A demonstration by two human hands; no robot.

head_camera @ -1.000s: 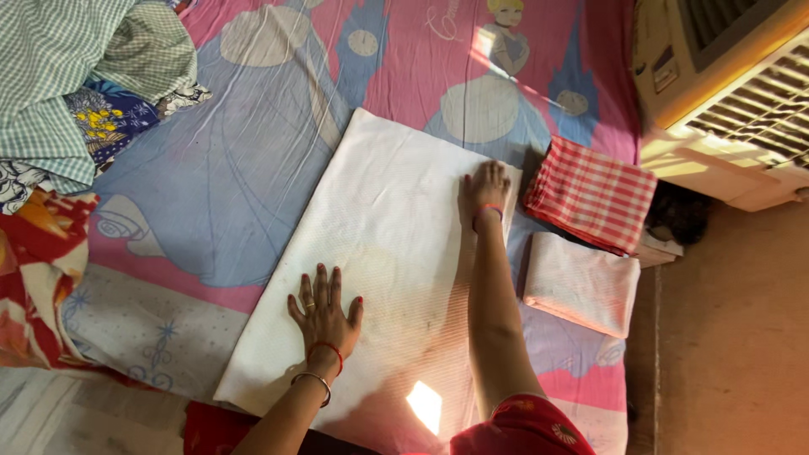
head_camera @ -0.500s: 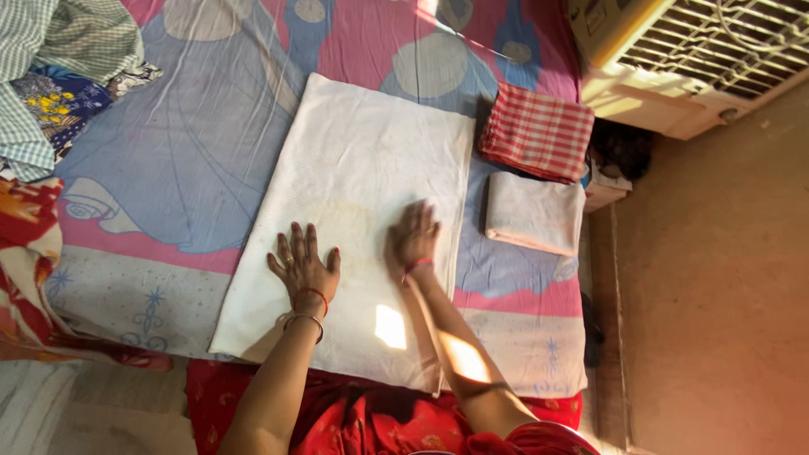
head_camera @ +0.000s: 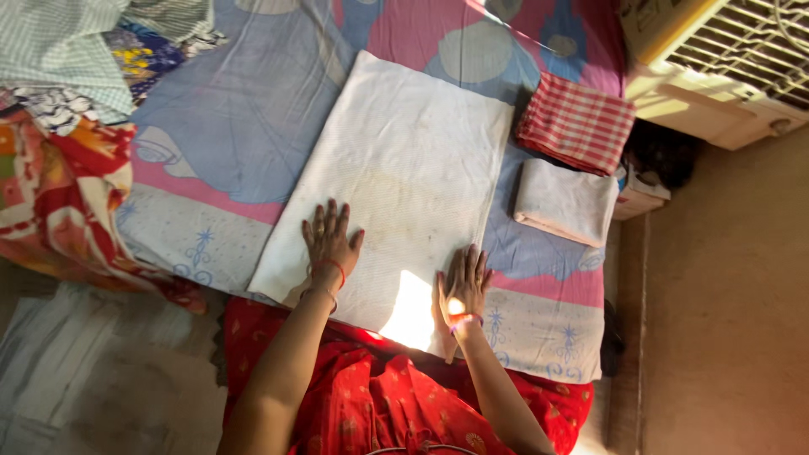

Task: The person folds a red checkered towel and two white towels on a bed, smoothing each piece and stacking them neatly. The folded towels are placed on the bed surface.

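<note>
The left hand (head_camera: 330,240) and the right hand (head_camera: 462,285) lie flat with fingers spread on the near edge of the white woven cotton cloth (head_camera: 404,168), spread over the pink and blue bedsheet (head_camera: 227,126). It looks light, soft and limp; the near corners seem best to grasp.
</note>
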